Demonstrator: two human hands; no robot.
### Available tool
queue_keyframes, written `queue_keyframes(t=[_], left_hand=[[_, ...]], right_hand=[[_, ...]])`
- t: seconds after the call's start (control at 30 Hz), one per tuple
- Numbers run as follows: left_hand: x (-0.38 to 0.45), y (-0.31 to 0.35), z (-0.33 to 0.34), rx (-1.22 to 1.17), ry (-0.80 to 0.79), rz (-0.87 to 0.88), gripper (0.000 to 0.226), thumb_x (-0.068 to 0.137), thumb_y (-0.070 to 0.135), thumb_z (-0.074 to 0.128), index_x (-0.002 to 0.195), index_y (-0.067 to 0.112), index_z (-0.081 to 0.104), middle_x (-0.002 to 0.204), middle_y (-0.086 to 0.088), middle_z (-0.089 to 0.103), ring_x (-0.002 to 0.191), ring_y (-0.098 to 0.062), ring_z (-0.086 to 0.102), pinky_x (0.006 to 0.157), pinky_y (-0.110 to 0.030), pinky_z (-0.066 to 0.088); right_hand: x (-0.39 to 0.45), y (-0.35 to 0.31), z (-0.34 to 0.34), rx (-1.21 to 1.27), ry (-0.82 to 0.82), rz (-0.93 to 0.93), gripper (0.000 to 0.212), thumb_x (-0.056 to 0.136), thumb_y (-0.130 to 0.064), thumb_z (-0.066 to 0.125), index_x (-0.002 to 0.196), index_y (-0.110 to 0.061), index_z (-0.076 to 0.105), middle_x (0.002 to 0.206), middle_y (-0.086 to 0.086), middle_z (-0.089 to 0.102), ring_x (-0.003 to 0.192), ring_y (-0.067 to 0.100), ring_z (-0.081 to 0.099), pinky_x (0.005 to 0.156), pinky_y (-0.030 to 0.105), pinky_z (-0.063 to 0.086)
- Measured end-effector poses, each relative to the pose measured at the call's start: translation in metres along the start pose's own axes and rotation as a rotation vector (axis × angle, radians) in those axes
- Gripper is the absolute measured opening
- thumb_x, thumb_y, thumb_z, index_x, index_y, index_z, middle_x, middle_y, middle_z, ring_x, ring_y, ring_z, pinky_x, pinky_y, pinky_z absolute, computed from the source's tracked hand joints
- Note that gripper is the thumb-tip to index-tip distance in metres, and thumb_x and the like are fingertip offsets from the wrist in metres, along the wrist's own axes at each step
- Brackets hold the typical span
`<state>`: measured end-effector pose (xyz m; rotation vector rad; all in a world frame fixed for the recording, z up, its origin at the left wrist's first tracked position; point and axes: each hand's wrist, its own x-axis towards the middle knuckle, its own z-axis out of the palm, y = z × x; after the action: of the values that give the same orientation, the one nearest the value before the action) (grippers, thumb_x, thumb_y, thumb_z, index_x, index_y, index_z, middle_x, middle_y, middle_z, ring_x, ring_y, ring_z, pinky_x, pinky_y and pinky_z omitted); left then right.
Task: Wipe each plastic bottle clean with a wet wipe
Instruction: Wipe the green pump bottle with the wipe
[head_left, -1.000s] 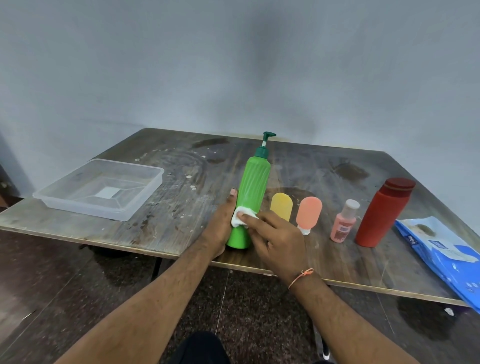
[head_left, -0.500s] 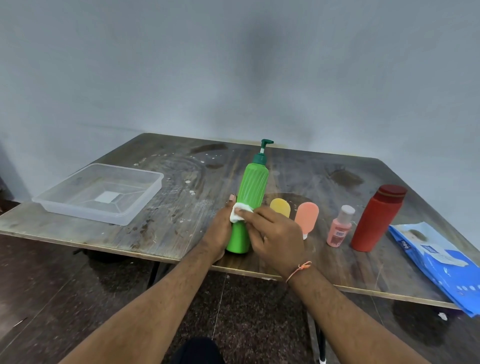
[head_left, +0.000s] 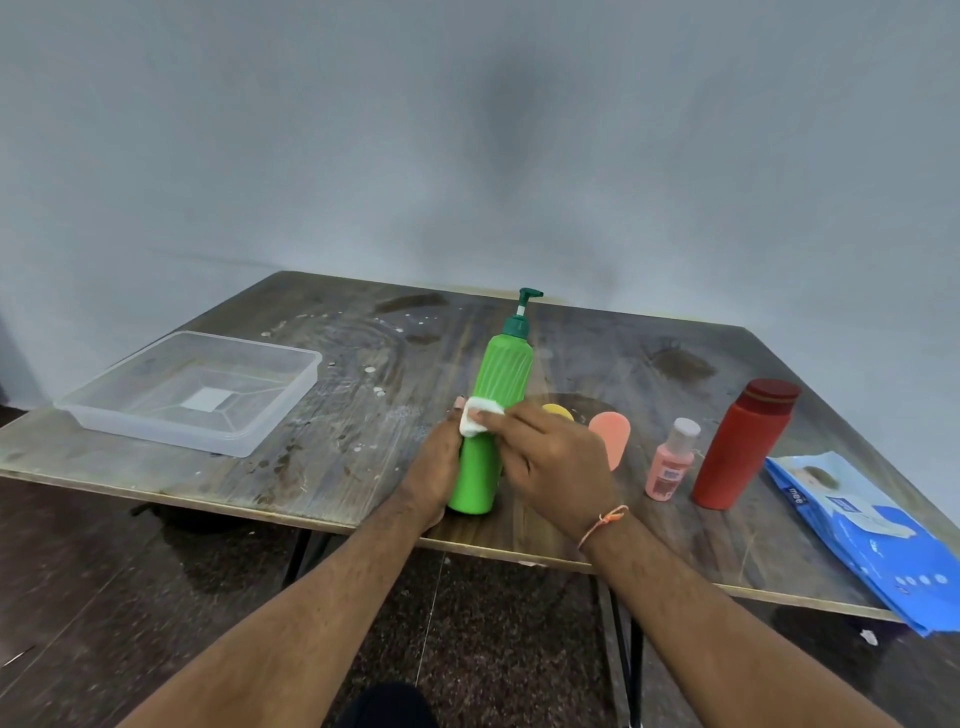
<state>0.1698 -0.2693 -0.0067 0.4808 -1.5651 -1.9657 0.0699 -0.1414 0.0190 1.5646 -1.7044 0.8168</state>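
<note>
A tall green pump bottle (head_left: 501, 384) stands upright near the table's front edge. My left hand (head_left: 435, 467) grips its lower body from the left. My right hand (head_left: 553, 460) pinches a small white wet wipe (head_left: 477, 422) and presses it against the bottle's middle. To the right stand a yellow tube (head_left: 560, 411), mostly hidden behind my right hand, an orange tube (head_left: 613, 434), a small pink bottle (head_left: 670, 462) and a red bottle (head_left: 740, 447).
A clear plastic tray (head_left: 187, 395) sits at the table's left. A blue wet-wipe pack (head_left: 872, 535) lies at the right front corner, partly over the edge. The wooden table (head_left: 332, 447) is stained and speckled. A grey wall rises behind it.
The wipe and my right hand have slid slightly up the green bottle. My view has tilted upward, so the table sits lower in the frame.
</note>
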Motion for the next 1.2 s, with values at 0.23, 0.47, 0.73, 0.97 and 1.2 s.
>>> queue_keyframes(t=[0.23,0.47,0.73,0.97,1.2], left_hand=[[-0.002,0.003,0.0,-0.022,-0.004,-0.046,0.06,0.111,0.051,0.032,0.125,0.008,0.07,0.116,-0.021,0.076,0.109,-0.037,0.072,0.095,-0.047,0.059],[-0.001,-0.001,-0.001,0.001,0.017,-0.019,0.061,0.111,0.052,0.035,0.121,0.005,0.072,0.118,-0.022,0.075,0.114,-0.039,0.071,0.104,-0.054,0.054],[-0.004,0.004,0.0,0.049,-0.009,-0.044,0.067,0.11,0.054,0.029,0.111,0.003,0.071,0.095,-0.023,0.076,0.072,-0.03,0.072,0.063,-0.036,0.06],[-0.002,-0.002,-0.001,-0.014,0.014,-0.023,0.062,0.109,0.056,0.03,0.117,0.013,0.073,0.108,-0.026,0.076,0.091,-0.037,0.072,0.081,-0.048,0.06],[-0.005,0.001,0.0,-0.008,-0.024,-0.014,0.071,0.097,0.066,0.032,0.117,0.01,0.071,0.104,-0.028,0.075,0.08,-0.035,0.071,0.07,-0.042,0.06]], right_hand=[[-0.014,-0.009,0.002,0.071,-0.047,0.008,0.036,0.103,-0.02,0.064,0.136,-0.03,0.072,0.101,-0.008,0.07,0.076,0.021,0.066,0.057,0.041,0.054],[-0.008,-0.002,-0.005,-0.057,-0.076,-0.091,0.032,0.103,-0.023,0.06,0.128,-0.035,0.075,0.1,-0.011,0.07,0.074,0.019,0.065,0.054,0.034,0.048],[0.052,0.004,-0.008,-0.059,0.127,0.104,0.03,0.1,-0.018,0.061,0.125,-0.027,0.077,0.106,-0.007,0.073,0.077,0.023,0.07,0.056,0.034,0.051],[0.006,0.003,-0.002,0.04,-0.019,0.012,0.034,0.102,-0.021,0.059,0.132,-0.028,0.072,0.106,-0.007,0.073,0.077,0.023,0.07,0.054,0.042,0.055],[0.027,0.012,-0.011,0.035,0.043,0.067,0.027,0.102,-0.022,0.062,0.124,-0.03,0.075,0.108,-0.009,0.075,0.079,0.023,0.072,0.058,0.04,0.056]])
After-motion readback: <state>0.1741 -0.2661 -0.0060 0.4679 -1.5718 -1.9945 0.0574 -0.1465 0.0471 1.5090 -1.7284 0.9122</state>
